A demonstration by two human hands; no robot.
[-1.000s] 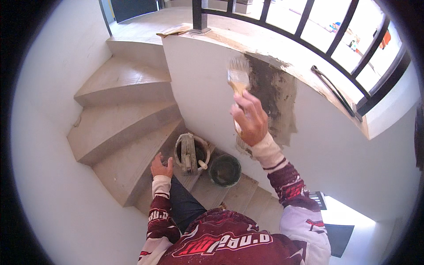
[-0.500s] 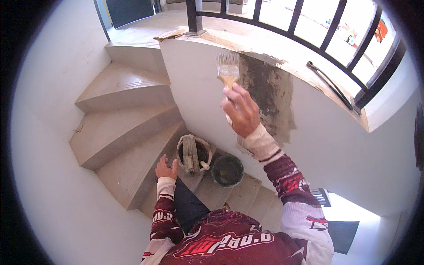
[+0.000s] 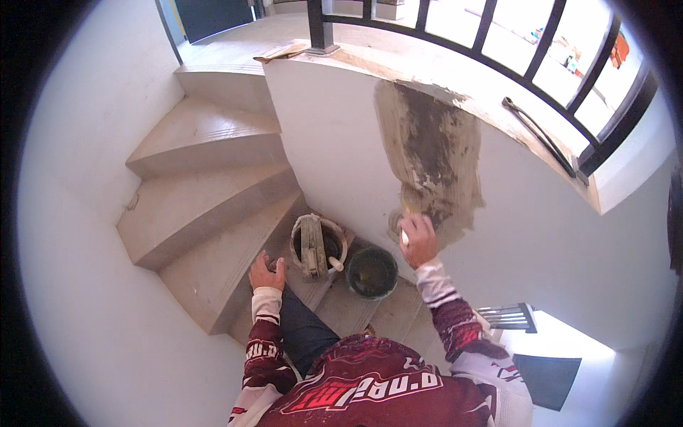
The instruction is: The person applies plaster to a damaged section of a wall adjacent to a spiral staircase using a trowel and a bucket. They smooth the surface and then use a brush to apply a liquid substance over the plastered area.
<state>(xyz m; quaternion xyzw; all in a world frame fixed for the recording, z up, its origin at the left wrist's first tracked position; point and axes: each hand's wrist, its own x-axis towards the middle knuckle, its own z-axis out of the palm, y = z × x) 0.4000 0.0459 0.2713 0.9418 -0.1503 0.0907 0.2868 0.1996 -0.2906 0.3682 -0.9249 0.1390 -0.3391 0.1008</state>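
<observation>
My right hand grips a paintbrush and presses it against the lower end of a wet grey-brown patch on the white curved stair wall. My left hand rests with spread fingers on a concrete step, beside a pale bucket with a float or trowel laid across its top. A dark bucket with murky liquid stands on the step between my two hands, just below the brush.
Curved concrete steps wind up to the left toward a landing with a black metal railing. A metal bar lies on the wall's top ledge. A scrap of cardboard lies by the railing post. White wall closes in on the left.
My right hand has swept the brush down the wall from the top of the patch to its lower end. The left hand stayed on the step.
</observation>
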